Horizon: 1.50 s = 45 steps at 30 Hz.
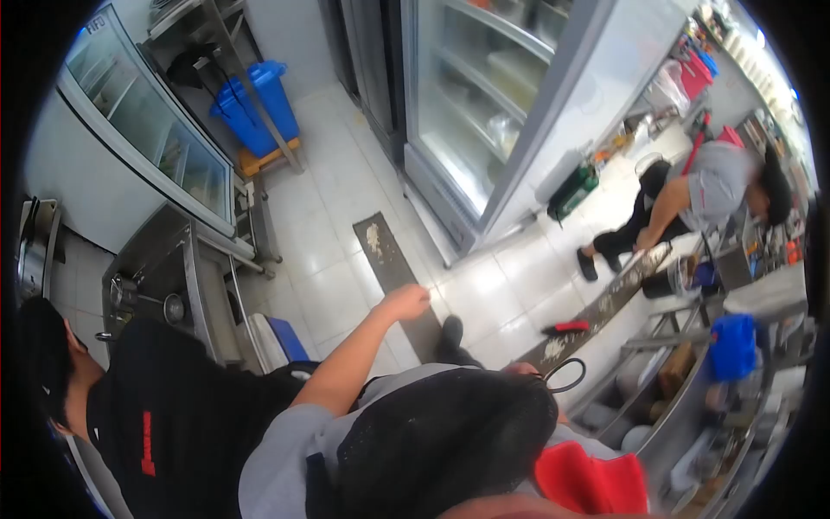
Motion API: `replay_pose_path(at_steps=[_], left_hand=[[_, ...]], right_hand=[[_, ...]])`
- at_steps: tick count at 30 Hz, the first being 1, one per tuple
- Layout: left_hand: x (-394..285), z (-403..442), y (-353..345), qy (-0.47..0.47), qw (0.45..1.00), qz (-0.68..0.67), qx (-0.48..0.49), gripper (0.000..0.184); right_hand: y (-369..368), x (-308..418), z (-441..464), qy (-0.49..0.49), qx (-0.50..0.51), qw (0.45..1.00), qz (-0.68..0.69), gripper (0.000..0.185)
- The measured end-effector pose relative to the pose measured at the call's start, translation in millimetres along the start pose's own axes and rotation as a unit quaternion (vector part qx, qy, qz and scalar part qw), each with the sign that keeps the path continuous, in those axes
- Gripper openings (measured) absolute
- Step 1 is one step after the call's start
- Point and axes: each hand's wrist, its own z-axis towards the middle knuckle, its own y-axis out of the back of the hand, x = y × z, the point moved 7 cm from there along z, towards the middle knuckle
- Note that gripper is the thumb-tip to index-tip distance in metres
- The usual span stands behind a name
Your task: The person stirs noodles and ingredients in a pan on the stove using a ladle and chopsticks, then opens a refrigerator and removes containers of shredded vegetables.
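My left hand (405, 304) is stretched out over the tiled floor, its fingers curled together; nothing shows in them. Below it runs a dark floor strip (374, 242) with pale crumbly bits on it. Close to my body is my right hand (522, 369), largely hidden by the black front (450, 432) of my clothing. A thin dark loop (568, 362) sticks out beside this hand; what it belongs to is hidden. A red cloth (592, 478) hangs at my right side.
At the left, a person in black (190, 424) stands close by a steel sink (203, 285). Another person (713, 190) bends over at the right, near a long-handled red tool (696, 143). A glass-door fridge (484, 112), a blue bin (259, 99) and a red-handled brush (566, 328) are around.
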Motion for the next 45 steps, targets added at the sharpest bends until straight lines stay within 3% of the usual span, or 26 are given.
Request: replay_pose_path(at_steps=[2, 3, 5, 6, 8, 9, 11, 13, 17, 19, 20, 21, 22, 24, 26, 28, 29, 31, 32, 34, 35, 37, 39, 41, 42, 45], left_hand=[[24.0, 16.8, 25.3, 0.05, 0.999, 0.017, 0.002, 0.024], [33.0, 10.4, 35.5, 0.095, 0.995, 0.007, -0.004, 0.025], [58.6, 10.4, 46.9, 0.095, 0.995, 0.002, 0.012, 0.028], [65.2, 6.8, 61.2, 0.101, 0.995, -0.011, 0.002, 0.029], [89.0, -0.9, 84.6, 0.143, 0.989, -0.018, -0.015, 0.03], [105.8, -2.6, 92.4, 0.178, 0.984, -0.012, -0.022, 0.031], [129.4, -7.8, 110.8, 0.199, 0.978, -0.037, -0.047, 0.032], [156.9, -0.8, 138.9, 0.219, 0.972, -0.057, -0.066, 0.034], [216.1, 43.9, 203.5, 0.168, 0.98, -0.096, -0.046, 0.035], [237.8, 93.4, 261.6, 0.14, 0.976, -0.145, -0.088, 0.033], [235.9, 124.8, 299.1, 0.073, 0.987, -0.09, -0.113, 0.032], [224.4, 155.5, 340.5, 0.067, 0.988, -0.082, -0.116, 0.034], [212.4, 189.3, 378.2, 0.061, 0.989, -0.073, -0.117, 0.035], [195.7, 264.3, 443.2, 0.01, 0.985, -0.075, -0.153, 0.035], [170.8, 335.7, 501.1, -0.109, 0.955, -0.143, -0.234, 0.042], [137.3, 390.9, 551.9, -0.166, 0.918, -0.248, -0.261, 0.058], [117.0, 408.0, 570.5, -0.172, 0.918, -0.248, -0.257, 0.058], [68.1, 420.8, 617.2, -0.233, 0.892, -0.118, -0.37, 0.072], [53.0, 443.2, 634.6, -0.247, 0.884, -0.119, -0.379, 0.072], [53.8, 477.8, 626.0, -0.246, 0.907, -0.274, -0.204, 0.074], [56.2, 483.6, 626.3, -0.247, 0.911, -0.272, -0.186, 0.074], [55.4, 499.2, 634.0, -0.207, 0.914, -0.327, -0.122, 0.073], [66.3, 518.7, 629.6, -0.217, 0.896, -0.378, -0.09, 0.071], [72.8, 528.4, 628.1, -0.229, 0.888, -0.394, -0.061, 0.068], [71.5, 528.8, 629.8, -0.243, 0.893, -0.373, -0.065, 0.067], [71.0, 525.2, 637.6, -0.249, 0.895, -0.366, -0.054, 0.06]], right_hand=[[62.2, 25.4, 68.5, 0.026, -0.042, 0.996, -0.079, 0.038], [91.1, 38.6, 99.5, -0.05, -0.097, 0.988, -0.107, 0.042], [158.1, 63.5, 167.6, -0.078, -0.193, 0.978, 0.014, 0.057], [191.1, 63.0, 211.4, -0.033, -0.286, 0.956, -0.047, 0.066], [257.3, 132.7, 231.4, -0.094, -0.313, 0.942, 0.078, 0.084], [280.6, 170.3, 237.8, -0.097, -0.316, 0.94, 0.077, 0.084], [306.3, 213.7, 255.1, -0.129, -0.338, 0.869, 0.337, 0.086], [323.3, 219.7, 288.6, -0.117, -0.359, 0.853, 0.361, 0.083], [328.0, 215.4, 311.9, -0.09, -0.444, 0.8, 0.393, 0.074], [332.4, 223.1, 305.7, -0.103, -0.506, 0.766, 0.382, 0.072], [330.9, 219.3, 309.5, -0.116, -0.504, 0.751, 0.41, 0.068], [330.5, 216.0, 312.7, -0.126, -0.502, 0.736, 0.437, 0.064], [332.6, 220.5, 308.9, -0.151, -0.515, 0.73, 0.423, 0.048], [336.0, 225.1, 304.3, -0.182, -0.534, 0.714, 0.415, 0.041], [327.4, 227.5, 304.7, -0.218, -0.543, 0.698, 0.413, 0.033], [325.2, 225.9, 309.4, -0.196, -0.579, 0.661, 0.436, 0.025], [319.8, 224.1, 316.7, -0.196, -0.583, 0.656, 0.438, 0.025], [319.7, 224.5, 316.7, -0.19, -0.688, 0.574, 0.401, 0.015], [344.0, 224.2, 325.2, -0.174, -0.697, 0.57, 0.399, 0.015], [314.5, 217.2, 329.5, -0.159, -0.72, 0.532, 0.416, 0.016], [299.6, 214.6, 330.6, -0.171, -0.722, 0.521, 0.422, 0.016], [294.6, 197.7, 341.3, -0.162, -0.693, 0.469, 0.523, 0.038], [300.8, 214.8, 350.0, -0.094, -0.674, 0.46, 0.57, 0.044], [280.7, 268.9, 346.0, -0.237, -0.691, 0.446, 0.517, 0.039], [271.8, 278.6, 352.2, -0.237, -0.701, 0.433, 0.516, 0.039], [228.4, 300.4, 401.9, -0.249, -0.607, 0.529, 0.538, 0.043]])
